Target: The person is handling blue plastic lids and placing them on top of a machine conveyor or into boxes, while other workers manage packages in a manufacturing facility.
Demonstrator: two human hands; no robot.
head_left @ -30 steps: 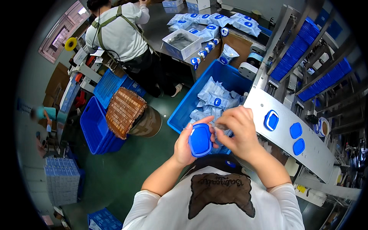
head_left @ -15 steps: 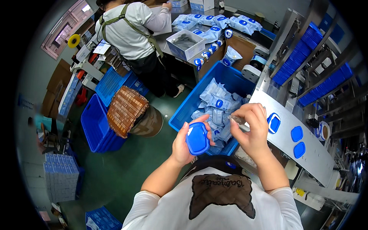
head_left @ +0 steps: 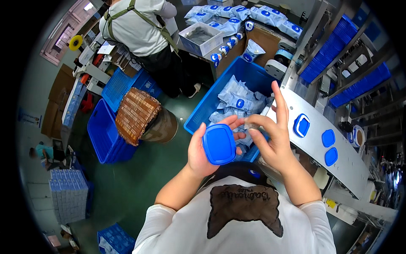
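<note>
My left hand [head_left: 197, 153] holds a blue plastic lid [head_left: 219, 144] in its palm; its fingers reach out behind the lid's far edge. Close beside them, my right hand [head_left: 275, 142] pinches a small translucent greyish piece [head_left: 252, 125] between thumb and index finger, other fingers raised. What this piece is, I cannot make out. Beyond both hands stands a blue crate [head_left: 206, 103] with several light-blue soft packs [head_left: 240, 103]. On the metal plate [head_left: 347, 171] to the right lie a blue lid with a white-edged opening [head_left: 301, 125] and two plain blue lids [head_left: 328, 138].
Tall stacks of blue lids [head_left: 330, 50] stand in the machine frame at right. A co-worker [head_left: 139, 29] faces a table with packs and a white box [head_left: 201, 40]. Left are a drum with a woven cover [head_left: 136, 114] and nested blue crates [head_left: 99, 135].
The lid in my left hand has turned to face upward more fully. My right hand has moved left and nearer to it, its other fingers now lifted. The co-worker has shifted slightly.
</note>
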